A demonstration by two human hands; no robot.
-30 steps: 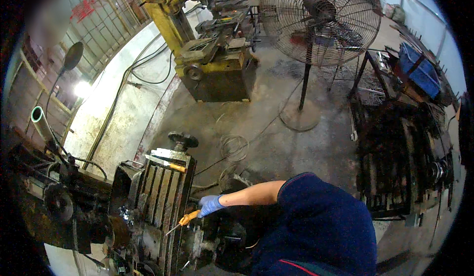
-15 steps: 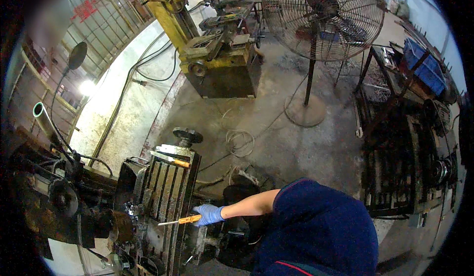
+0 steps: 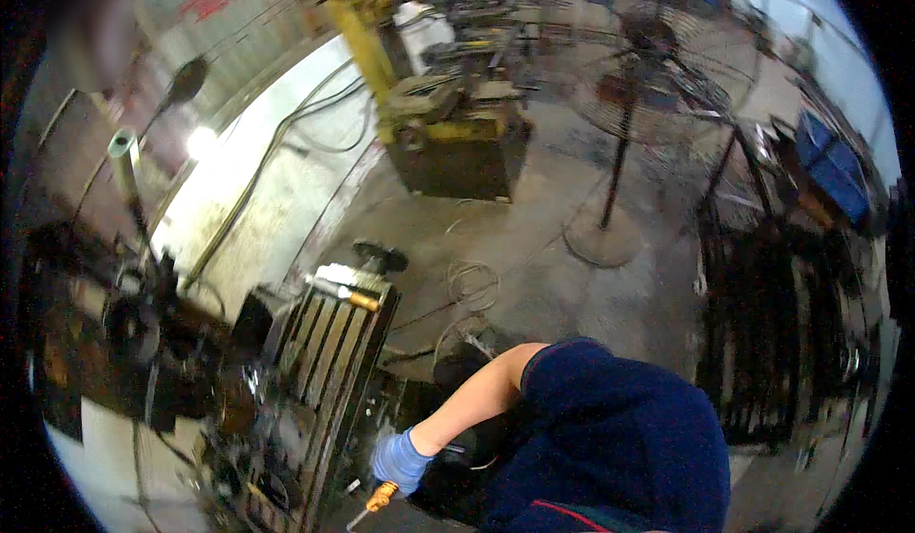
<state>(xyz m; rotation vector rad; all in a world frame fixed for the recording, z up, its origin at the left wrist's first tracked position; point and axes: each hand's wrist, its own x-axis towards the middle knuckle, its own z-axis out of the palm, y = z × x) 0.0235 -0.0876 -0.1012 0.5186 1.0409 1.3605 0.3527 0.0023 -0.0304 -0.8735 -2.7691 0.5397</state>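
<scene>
My right hand [image 3: 400,463], in a blue glove, is closed around the orange handle of a tool with a thin metal shaft [image 3: 381,498]. Its shaft points down and left toward the lower edge of the picture; the tip's contact is unclear. The hand is just right of the slotted metal machine table [image 3: 329,342], near its front part. Lying at the table's far end is a second orange-handled tool [image 3: 360,300], its pale metal part beside a light block. Left of the table, dark machine parts [image 3: 238,385] are blurred. My left hand is out of view.
A round handwheel [image 3: 379,256] stands at the table's far end. Cable loops [image 3: 474,285] lie on the floor. Beyond are a yellow machine [image 3: 448,152] and a large standing fan [image 3: 658,66]. At right are a blue crate [image 3: 831,166] and dark metal racking [image 3: 772,323].
My right hand has moved nearer, off the slotted table to its right edge. The tool's shaft has swung from pointing left to pointing downward. The whole view has shifted and blurred.
</scene>
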